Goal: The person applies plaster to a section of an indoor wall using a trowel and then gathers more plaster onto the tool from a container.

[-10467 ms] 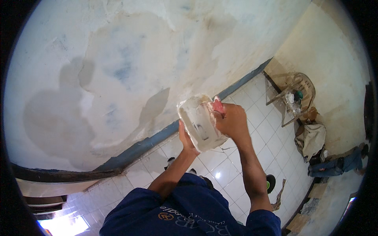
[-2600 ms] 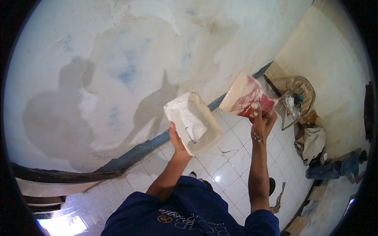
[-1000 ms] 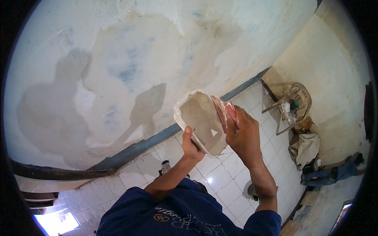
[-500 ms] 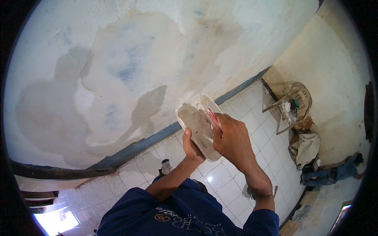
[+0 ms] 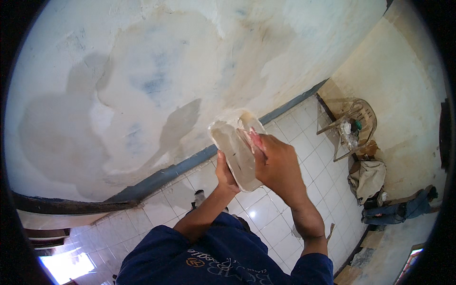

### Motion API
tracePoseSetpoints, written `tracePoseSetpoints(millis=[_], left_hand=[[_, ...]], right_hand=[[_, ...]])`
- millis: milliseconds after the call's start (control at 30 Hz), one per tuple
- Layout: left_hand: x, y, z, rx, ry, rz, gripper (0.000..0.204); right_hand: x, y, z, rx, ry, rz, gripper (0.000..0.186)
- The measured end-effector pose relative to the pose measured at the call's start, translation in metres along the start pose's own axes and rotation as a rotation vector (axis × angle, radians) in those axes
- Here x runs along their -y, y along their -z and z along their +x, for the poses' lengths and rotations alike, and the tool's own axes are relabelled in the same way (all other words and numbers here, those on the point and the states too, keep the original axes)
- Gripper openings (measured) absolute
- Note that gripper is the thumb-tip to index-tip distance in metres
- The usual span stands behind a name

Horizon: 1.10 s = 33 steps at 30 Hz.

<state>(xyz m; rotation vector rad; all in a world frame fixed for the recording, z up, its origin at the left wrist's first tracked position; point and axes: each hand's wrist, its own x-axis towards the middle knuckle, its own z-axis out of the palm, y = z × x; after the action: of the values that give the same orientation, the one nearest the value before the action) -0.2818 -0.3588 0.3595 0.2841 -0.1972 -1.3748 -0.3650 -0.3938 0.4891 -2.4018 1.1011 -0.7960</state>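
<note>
My left hand [image 5: 226, 175] holds a shallow white plastic tub [image 5: 231, 148] from below and the side, thumb along its near edge. Pale, wet-looking putty coats the inside of the tub. Closed over the tub, my right hand [image 5: 281, 164] grips a small putty-smeared scraper [image 5: 255, 141] with a reddish part showing by the fingers. The scraper's tip is inside the tub, near its far end; most of its handle is hidden in my fist. The tub is tilted in front of a patchy wall [image 5: 161, 61].
Grey skirting [image 5: 187, 161] runs along the wall's foot above white floor tiles [image 5: 266, 211]. To the right stand a dirty plastic chair [image 5: 365, 116] with items on its seat and a beige cloth or sack [image 5: 369, 178]. Blue jeans [image 5: 387, 213] show beyond; whether someone wears them, I cannot tell.
The tub and both hands have shifted slightly left and up. The scraper has moved a little to the left within the tub, and its reddish part shows more.
</note>
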Motion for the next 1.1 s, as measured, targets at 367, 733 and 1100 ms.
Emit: tracePoseSetpoints(millis=[367,733,1100], left_hand=[[-0.003,0.006,-0.001,0.053,0.075,-0.251,0.08],[0.0,0.012,0.0,-0.067,0.124,-0.211,0.072],[0.009,0.016,-0.002,-0.089,0.138,-0.223,0.067]], right_hand=[[-0.011,-0.003,0.015,0.108,-0.105,0.038,0.012],[-0.013,-0.005,0.012,0.127,-0.088,-0.118,0.028],[-0.008,-0.018,-0.003,0.237,0.012,-0.186,0.03]])
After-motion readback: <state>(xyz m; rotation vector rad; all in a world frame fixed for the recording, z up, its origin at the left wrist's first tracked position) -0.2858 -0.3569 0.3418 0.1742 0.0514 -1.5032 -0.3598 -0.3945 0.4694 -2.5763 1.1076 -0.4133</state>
